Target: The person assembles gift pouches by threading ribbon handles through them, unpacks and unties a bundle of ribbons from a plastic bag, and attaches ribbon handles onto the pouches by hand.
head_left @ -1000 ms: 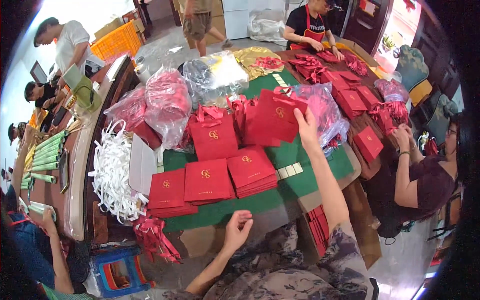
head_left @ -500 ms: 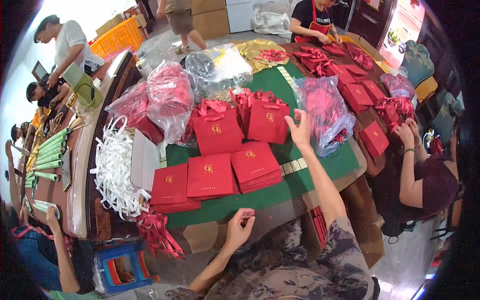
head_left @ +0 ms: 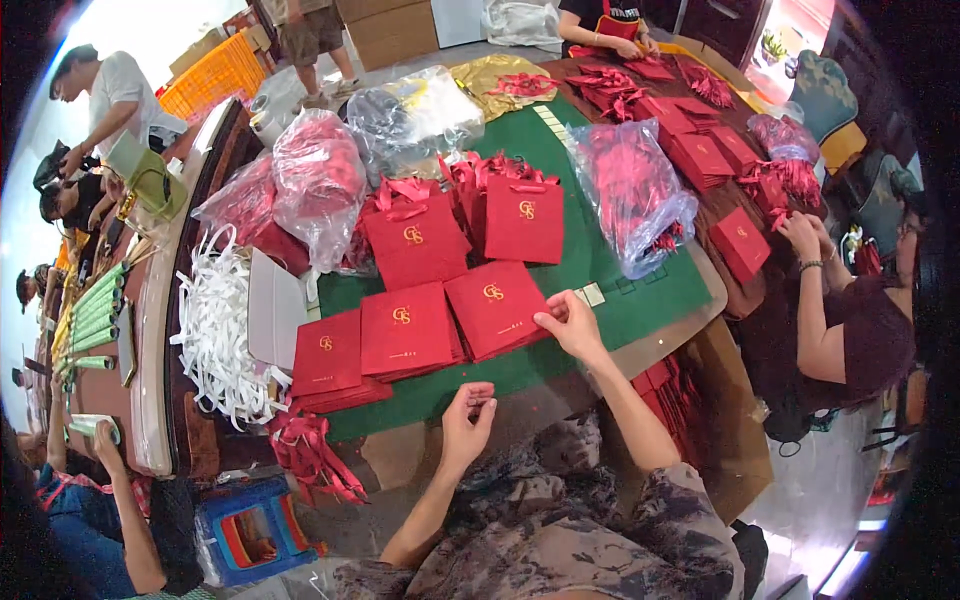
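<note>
Flat red paper bags with gold lettering lie in three stacks along the near edge of the green mat (head_left: 590,250). On the right-hand stack, my right hand (head_left: 573,326) pinches the right edge of the top red paper bag (head_left: 497,315) between thumb and fingers. My left hand (head_left: 466,428) hovers in front of the middle stack (head_left: 408,330), loosely curled, thumb apart from the fingers, holding nothing. Behind the stacks stand opened red bags with ribbon handles, one on the left (head_left: 415,240) and another on the right (head_left: 523,220).
White paper strips (head_left: 225,340) spill beside a white box (head_left: 277,310). Red ribbons (head_left: 305,455) hang off the near edge. Plastic-wrapped red bundles (head_left: 635,190) lie around the mat. Co-workers handle red ribbons at the right (head_left: 810,250) and a green-white roll at the left (head_left: 95,428).
My right hand has come down and toward me from beside the standing bags to the right stack's top bag, taking hold of its edge. My left hand has shifted slightly left.
</note>
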The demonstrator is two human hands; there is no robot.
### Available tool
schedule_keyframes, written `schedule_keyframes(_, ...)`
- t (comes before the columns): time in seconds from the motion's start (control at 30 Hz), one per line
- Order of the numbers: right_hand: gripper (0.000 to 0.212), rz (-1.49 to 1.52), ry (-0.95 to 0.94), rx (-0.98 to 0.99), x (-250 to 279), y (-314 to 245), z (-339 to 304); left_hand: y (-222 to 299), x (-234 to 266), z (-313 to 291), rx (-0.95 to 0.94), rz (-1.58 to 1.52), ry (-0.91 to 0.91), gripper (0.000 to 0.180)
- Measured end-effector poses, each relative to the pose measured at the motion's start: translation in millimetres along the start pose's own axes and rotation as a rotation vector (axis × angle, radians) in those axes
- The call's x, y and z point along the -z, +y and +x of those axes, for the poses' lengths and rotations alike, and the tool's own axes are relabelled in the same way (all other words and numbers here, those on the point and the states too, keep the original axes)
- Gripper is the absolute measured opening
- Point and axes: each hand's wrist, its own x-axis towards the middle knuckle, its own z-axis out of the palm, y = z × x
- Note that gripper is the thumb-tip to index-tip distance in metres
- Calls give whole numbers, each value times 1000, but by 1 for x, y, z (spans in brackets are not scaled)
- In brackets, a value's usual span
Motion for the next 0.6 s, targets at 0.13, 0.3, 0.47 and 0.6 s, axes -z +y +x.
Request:
schedule_keyframes(0.13,34,146,9,-25,9,2,-37,-2,0,1,63,-187,66,28)
schedule_keyframes(0.3,27,250,-110,-69,16,1,-87,-5,6,10,184,-399,84,36)
schedule_keyframes(0.47,22,-2,191,93,43,1,-82,-22,10,-1,88,-315,64,32)
schedule_keyframes(0.6,32,-234,551,236,72,19,-13,-34,14,-28,39,-241,32,31)
